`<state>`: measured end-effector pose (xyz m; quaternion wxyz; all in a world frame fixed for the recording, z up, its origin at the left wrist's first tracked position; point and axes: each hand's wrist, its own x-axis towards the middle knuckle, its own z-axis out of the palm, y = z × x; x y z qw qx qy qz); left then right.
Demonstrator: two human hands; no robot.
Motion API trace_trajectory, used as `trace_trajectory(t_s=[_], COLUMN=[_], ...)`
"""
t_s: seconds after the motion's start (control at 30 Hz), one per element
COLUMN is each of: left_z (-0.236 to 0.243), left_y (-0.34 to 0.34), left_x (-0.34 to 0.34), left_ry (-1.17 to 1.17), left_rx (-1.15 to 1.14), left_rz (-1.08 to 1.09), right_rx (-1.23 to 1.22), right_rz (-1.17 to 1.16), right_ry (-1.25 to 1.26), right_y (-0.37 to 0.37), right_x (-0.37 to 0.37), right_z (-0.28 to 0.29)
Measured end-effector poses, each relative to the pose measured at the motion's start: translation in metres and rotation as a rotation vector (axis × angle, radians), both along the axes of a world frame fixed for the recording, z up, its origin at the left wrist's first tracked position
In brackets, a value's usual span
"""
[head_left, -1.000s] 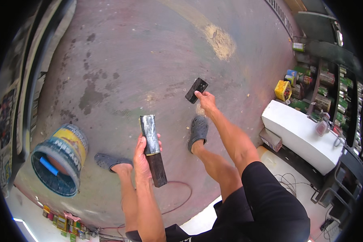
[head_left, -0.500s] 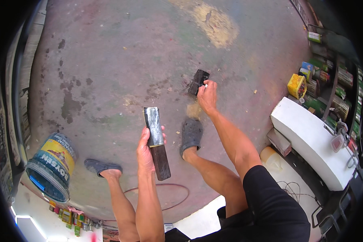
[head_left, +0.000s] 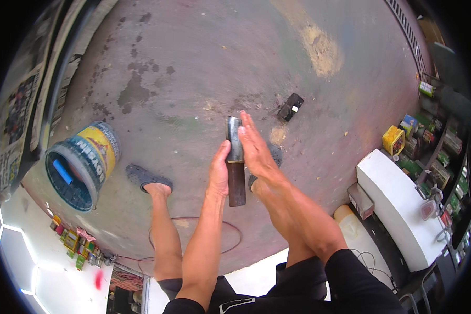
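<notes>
Upright in my left hand (head_left: 220, 170) is a long dark block (head_left: 236, 188), its upper half covered by a shiny grey sheet that ends in a pale edge. The fingers close round it from the left, the thumb along its side. Flat and stretched out, my right hand (head_left: 257, 152) lies against the right side of the covered part, fingers pointing away from me. Farther off on the floor rests a small black slab (head_left: 290, 108) with a little white piece (head_left: 294, 109) on top. Neither hand touches the slab.
A blue and yellow bucket (head_left: 83, 159) lies tilted at the left, a blue strip (head_left: 62, 171) inside. My clogs (head_left: 145, 177) stand on the stained floor. At right are a white curved ledge (head_left: 397, 209), a yellow tin (head_left: 393, 139) and shelves of cans. A thin red hose (head_left: 235, 230) curls nearby.
My right hand has left the black slab and come back to the block, laying its palm along it. The white piece now shows on the slab. The view has shifted.
</notes>
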<state>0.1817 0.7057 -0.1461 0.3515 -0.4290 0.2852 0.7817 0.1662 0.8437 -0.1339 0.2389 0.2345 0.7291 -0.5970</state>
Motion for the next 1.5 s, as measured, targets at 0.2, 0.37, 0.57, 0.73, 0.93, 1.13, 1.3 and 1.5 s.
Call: trace_trajectory(t_s=[0.2,0.37,0.57,0.73,0.93,1.13,1.3,1.5], left_z=[0.07,0.137,0.224,0.287,0.382,0.423,0.429,0.427], left_y=[-0.073,-0.155,-0.282,-0.395,-0.462,-0.462,-0.445,-0.42], left_x=[-0.011,-0.029,-0.064,-0.153,-0.275,-0.34,-0.372,-0.4], left_ry=[0.267,0.152,0.247,0.47,0.704,0.927,0.964,1.047], left_rx=[-0.238,-0.358,-0.596,-0.836,-0.614,-0.768,-0.952,-1.24], left_rz=[0.029,0.058,0.012,0.041,0.111,-0.007,-0.155,-0.442], right_rx=[0.065,-0.056,-0.31,-0.48,0.016,0.541,0.742,0.705], right_rz=[0.32,0.184,0.017,0.086,-0.065,0.057,-0.005,-0.199], right_ry=[-0.033,-0.012,-0.173,0.05,0.677,0.885,1.005,0.9], right_y=[-0.123,-0.219,-0.342,-0.43,-0.43,-0.437,-0.407,-0.32], right_x=[-0.01,-0.03,-0.105,-0.128,-0.336,-0.491,-0.559,-0.668], right_z=[0.093,0.131,0.224,0.274,0.354,0.32,0.293,0.308])
